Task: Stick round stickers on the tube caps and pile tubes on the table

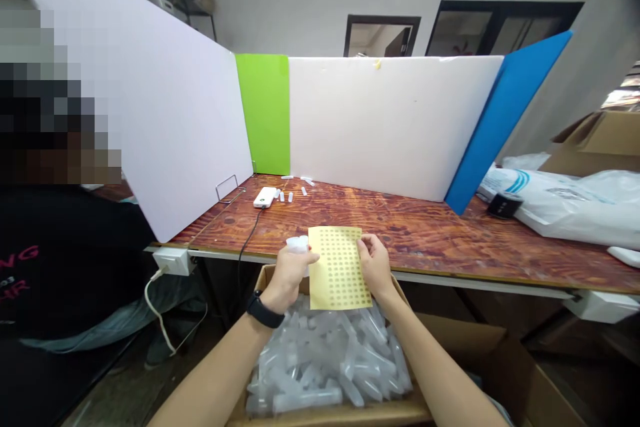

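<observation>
Yellow sticker sheet point(339, 268) was held upright between both hands, just above the counter point(450, 233) edge. The sheet was pale yellow and rectangular, covered in neat rows of small round dots, with its lower corner bent slightly. Left hand point(289, 271) was closed around a clear tube point(297, 244), its thumb on the sheet's left edge; a black watch point(265, 311) sat on that wrist. Right hand point(374, 263) pinched the sheet's upper right edge, fingers narrow. Below the hands stood a cardboard box point(263, 275) full of frosted plastic tubes point(327, 360). Beyond the hands, a white power bank point(265, 197) and loose small tubes point(290, 197) lay on the counter.
</observation>
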`<state>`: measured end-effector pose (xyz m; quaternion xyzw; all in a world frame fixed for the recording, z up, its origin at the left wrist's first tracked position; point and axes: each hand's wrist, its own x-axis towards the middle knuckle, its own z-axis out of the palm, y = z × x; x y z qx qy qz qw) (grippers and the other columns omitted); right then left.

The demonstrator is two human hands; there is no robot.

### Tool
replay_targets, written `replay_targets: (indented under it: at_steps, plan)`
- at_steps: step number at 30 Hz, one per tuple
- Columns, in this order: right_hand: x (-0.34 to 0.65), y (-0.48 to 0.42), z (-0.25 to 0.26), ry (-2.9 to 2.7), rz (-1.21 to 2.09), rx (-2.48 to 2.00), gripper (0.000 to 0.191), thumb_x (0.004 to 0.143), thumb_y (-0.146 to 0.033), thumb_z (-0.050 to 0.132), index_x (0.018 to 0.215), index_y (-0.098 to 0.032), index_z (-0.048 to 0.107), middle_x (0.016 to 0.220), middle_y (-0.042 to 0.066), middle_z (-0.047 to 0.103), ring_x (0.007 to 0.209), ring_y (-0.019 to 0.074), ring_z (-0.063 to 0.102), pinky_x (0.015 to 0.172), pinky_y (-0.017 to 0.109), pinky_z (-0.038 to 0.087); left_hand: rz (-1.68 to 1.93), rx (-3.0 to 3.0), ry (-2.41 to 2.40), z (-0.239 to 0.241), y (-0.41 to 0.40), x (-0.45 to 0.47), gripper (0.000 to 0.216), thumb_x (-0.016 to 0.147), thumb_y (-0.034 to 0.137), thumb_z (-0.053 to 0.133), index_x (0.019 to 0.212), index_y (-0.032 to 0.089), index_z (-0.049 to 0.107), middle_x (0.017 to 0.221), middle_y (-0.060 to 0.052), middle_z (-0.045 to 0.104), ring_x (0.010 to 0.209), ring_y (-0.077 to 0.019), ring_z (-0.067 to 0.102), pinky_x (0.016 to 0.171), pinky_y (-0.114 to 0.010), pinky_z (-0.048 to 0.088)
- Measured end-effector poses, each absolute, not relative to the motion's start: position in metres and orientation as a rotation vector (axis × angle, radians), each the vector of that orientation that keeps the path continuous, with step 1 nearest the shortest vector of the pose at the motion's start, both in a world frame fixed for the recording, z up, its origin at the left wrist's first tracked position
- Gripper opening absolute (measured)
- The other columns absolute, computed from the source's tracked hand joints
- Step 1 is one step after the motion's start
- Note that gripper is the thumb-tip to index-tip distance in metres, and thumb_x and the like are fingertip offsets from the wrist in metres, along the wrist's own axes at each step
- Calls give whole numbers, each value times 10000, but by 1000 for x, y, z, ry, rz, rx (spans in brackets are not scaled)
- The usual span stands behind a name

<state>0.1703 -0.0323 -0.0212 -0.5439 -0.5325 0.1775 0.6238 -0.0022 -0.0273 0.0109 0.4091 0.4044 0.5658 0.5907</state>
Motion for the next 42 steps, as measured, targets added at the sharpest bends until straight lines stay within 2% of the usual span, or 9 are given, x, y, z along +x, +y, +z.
replay_targets:
  at_steps: [2, 5, 7, 13, 19, 31, 38, 42]
  plan:
    - [168, -37, -14, -1272, 295, -1291, 204, 820, -351, 415, 825, -166, 501, 748, 50, 579, 680, 183, 547, 636, 321, 454, 1327, 919, 904, 10, -28, 2, 238, 442, 80, 690, 659, 110, 598, 678, -7, 612, 626, -120, 549, 602, -226, 418]
    - [159, -49, -1, -1334, -119, -1346, 250, 812, -309, 455, 993, -147, 509, 965, 124, 548, 918, 246, 513, 801, 423, 419, 1409, 893, 883, 8, -25, 7, 264, 434, 67, 682, 678, 114, 593, 703, -11, 622, 654, -131, 557, 631, -240, 429]
    - [151, -59, 7, -1423, -350, -1297, 284, 802, -262, 486, 1064, -154, 503, 1056, 140, 503, 1026, 261, 454, 874, 447, 379, 1469, 887, 872, 7, -24, 9, 265, 442, 66, 675, 685, 121, 586, 691, 0, 619, 645, -127, 556, 634, -241, 433]
    - [126, -81, 16, -1607, -572, -1273, 243, 812, -187, 485, 1031, -218, 586, 1024, 113, 526, 1017, 279, 445, 866, 474, 369, 1488, 849, 819, 11, -34, 12, 242, 490, 101, 665, 717, 128, 586, 705, 9, 620, 643, -123, 567, 639, -244, 448]
    - [116, -80, 12, -1701, -304, -1233, 230, 845, -204, 432, 987, -200, 613, 888, 91, 548, 841, 213, 502, 742, 373, 454, 1440, 789, 700, 16, -45, 16, 222, 498, 98, 674, 686, 134, 563, 667, 33, 592, 618, -98, 547, 619, -221, 428]
    - [119, -71, 11, -1600, 24, -1209, 159, 811, -194, 471, 816, -185, 630, 828, 69, 571, 778, 192, 548, 716, 342, 467, 1370, 868, 667, 10, -40, 15, 222, 523, 108, 681, 729, 131, 600, 725, 5, 619, 667, -117, 562, 662, -241, 437]
    - [127, -69, 18, -1612, 200, -1263, 88, 742, -144, 525, 662, -173, 551, 690, 22, 537, 643, 152, 521, 607, 285, 451, 1394, 967, 743, 15, -42, 16, 213, 506, 94, 683, 661, 137, 544, 625, 43, 551, 594, -90, 521, 604, -210, 424]
    - [128, -70, 14, -1576, 214, -1279, 48, 743, -140, 518, 731, -169, 555, 741, 34, 545, 656, 151, 530, 618, 283, 459, 1386, 985, 813, 11, -41, 18, 235, 502, 115, 687, 674, 140, 529, 623, 44, 542, 583, -89, 520, 585, -205, 422]
